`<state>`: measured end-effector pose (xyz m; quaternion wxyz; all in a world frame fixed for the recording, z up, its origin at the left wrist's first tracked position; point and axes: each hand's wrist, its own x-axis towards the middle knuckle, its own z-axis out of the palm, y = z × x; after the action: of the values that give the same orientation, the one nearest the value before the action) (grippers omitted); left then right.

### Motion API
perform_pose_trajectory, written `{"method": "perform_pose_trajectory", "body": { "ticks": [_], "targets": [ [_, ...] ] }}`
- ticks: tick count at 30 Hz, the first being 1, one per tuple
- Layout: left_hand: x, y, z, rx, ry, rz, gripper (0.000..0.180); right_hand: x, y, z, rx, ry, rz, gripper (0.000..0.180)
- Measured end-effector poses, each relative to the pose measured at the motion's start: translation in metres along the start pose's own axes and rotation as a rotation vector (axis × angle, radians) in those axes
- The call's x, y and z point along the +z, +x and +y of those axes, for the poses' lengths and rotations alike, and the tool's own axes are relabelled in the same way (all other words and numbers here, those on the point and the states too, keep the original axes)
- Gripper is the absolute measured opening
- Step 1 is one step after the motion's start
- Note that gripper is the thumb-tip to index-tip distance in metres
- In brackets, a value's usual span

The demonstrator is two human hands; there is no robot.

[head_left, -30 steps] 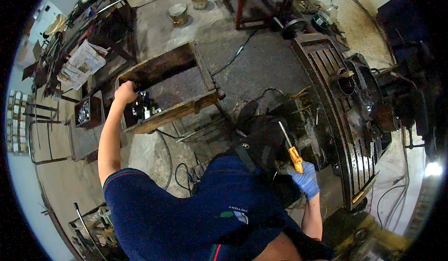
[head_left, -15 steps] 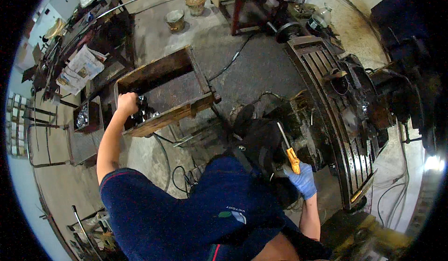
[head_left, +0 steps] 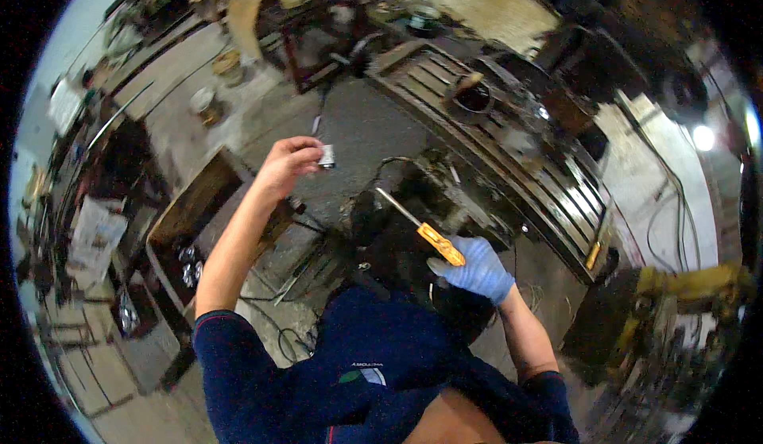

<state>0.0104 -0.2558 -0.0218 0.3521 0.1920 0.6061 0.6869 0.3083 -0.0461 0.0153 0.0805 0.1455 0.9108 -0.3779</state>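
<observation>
My bare left hand (head_left: 290, 167) is raised in front of me, its fingers pinched on a small silvery metal part (head_left: 327, 156). The part's exact kind is too small to make out. In my right hand (head_left: 479, 271), which wears a blue glove, is a screwdriver (head_left: 439, 242) with a yellow-orange handle. Its bare shaft points up and to the left, apart from the metal part. Below and left of my left hand stands a wooden box (head_left: 184, 195), partly hidden by my forearm. Several shiny metal parts (head_left: 189, 268) lie in it.
A slotted machine table (head_left: 485, 144) runs diagonally on the right, with a round dark container (head_left: 472, 96) on it. Two buckets (head_left: 205, 106) stand on the floor at the far left. Newspaper (head_left: 95, 233) covers part of a cluttered bench. Cables (head_left: 282, 341) lie near my body.
My left hand has come out of the wooden box and moved right, carrying a small metal part. My right hand has brought the screwdriver up and leftward. The view has swung to the right.
</observation>
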Motion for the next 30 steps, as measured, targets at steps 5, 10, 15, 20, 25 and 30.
{"method": "perform_pose_trajectory", "body": {
  "ticks": [5, 10, 15, 20, 25, 30],
  "targets": [
    [0.113, 0.063, -0.031, 0.015, 0.067, -0.205, 0.013, -0.026, -0.011, 0.025, 0.254, -0.256, 0.010, 0.050],
    [0.182, 0.109, -0.053, 0.203, 0.447, -0.294, 0.016, -0.049, -0.044, 0.067, 0.337, -0.254, 0.132, 0.053],
    [0.284, 0.148, -0.037, 0.608, 0.917, -0.283, 0.025, -0.091, -0.083, 0.115, 0.410, -0.049, 0.451, 0.050],
    [0.343, 0.194, -0.044, 0.813, 1.150, -0.208, 0.023, -0.131, -0.090, 0.129, 0.086, 0.177, 0.866, 0.028],
    [0.358, 0.219, -0.048, 0.734, 1.210, -0.267, 0.023, -0.097, -0.060, 0.172, 0.043, 0.520, 0.845, 0.028],
    [0.354, 0.226, -0.054, 0.810, 1.194, -0.319, 0.024, -0.037, -0.031, 0.233, 0.437, 0.506, 0.846, 0.031]
  ]
}}
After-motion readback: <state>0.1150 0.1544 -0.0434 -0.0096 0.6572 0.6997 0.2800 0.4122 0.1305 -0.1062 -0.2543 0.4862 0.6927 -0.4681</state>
